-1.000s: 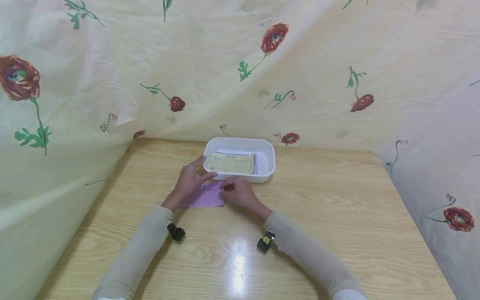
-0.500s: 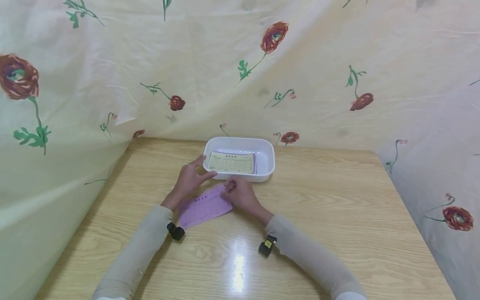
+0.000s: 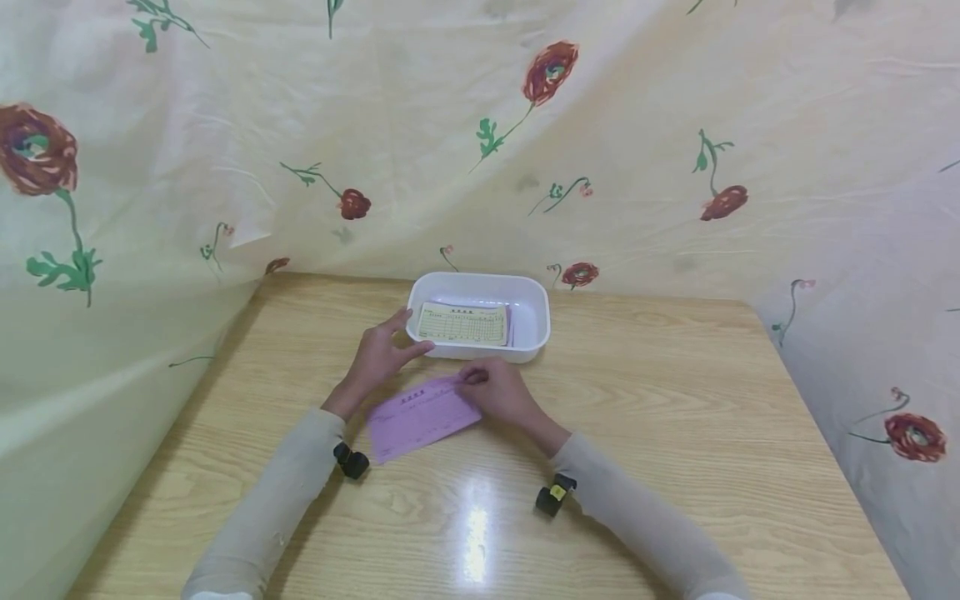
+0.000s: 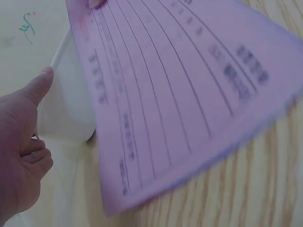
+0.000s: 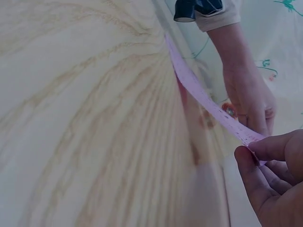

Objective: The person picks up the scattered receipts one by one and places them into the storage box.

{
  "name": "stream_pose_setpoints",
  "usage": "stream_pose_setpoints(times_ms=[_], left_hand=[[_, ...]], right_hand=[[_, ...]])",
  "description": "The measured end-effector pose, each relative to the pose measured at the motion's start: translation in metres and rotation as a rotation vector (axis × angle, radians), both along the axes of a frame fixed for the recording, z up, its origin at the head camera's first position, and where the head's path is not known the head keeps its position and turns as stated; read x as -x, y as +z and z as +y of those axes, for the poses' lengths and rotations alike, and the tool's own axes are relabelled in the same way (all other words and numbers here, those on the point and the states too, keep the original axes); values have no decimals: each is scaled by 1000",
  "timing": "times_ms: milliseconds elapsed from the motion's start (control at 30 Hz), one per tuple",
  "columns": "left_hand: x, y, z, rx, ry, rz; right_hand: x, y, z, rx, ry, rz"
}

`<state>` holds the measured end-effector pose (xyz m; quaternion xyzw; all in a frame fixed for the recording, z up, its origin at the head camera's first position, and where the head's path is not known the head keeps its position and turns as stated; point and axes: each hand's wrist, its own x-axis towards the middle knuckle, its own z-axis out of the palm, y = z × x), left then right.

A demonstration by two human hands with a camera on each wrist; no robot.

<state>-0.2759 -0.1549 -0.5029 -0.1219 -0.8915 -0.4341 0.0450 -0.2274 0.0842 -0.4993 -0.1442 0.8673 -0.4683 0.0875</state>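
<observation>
My right hand (image 3: 504,396) pinches the upper right end of a purple printed paper slip (image 3: 420,423) between thumb and fingers. The slip is off the table, slanting and slightly bowed in the right wrist view, in front of a white plastic tub (image 3: 529,323). My left hand (image 3: 377,360) holds the tub's left end, thumb and fingers spread around its rim. Inside the tub lies a pale yellow printed slip (image 3: 462,325), with purple paper edges showing beneath it. In the left wrist view the slip (image 4: 180,94) covers part of the tub (image 4: 71,104).
The tub stands near the back edge of a wooden table (image 3: 675,400). Behind and beside the table hangs a flower-patterned cloth (image 3: 420,125). Black wrist cameras are strapped on both sleeves.
The purple slip has been raised and turned, its left end swinging toward the near side. My right hand has drawn slightly to the right with it. My left hand stays on the tub.
</observation>
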Motion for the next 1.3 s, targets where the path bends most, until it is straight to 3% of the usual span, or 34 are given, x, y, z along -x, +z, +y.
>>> stream_pose_setpoints(times_ms=[400, 767, 1300], left_hand=[[0, -1, -1, -12, -10, -8], [1, 0, -2, 2, -3, -13], [0, 0, -1, 42, 23, 23]], right_hand=[[-6, 19, 36, 16, -80, -32], [-5, 34, 60, 153, -89, -78], [18, 73, 76, 298, -205, -37]])
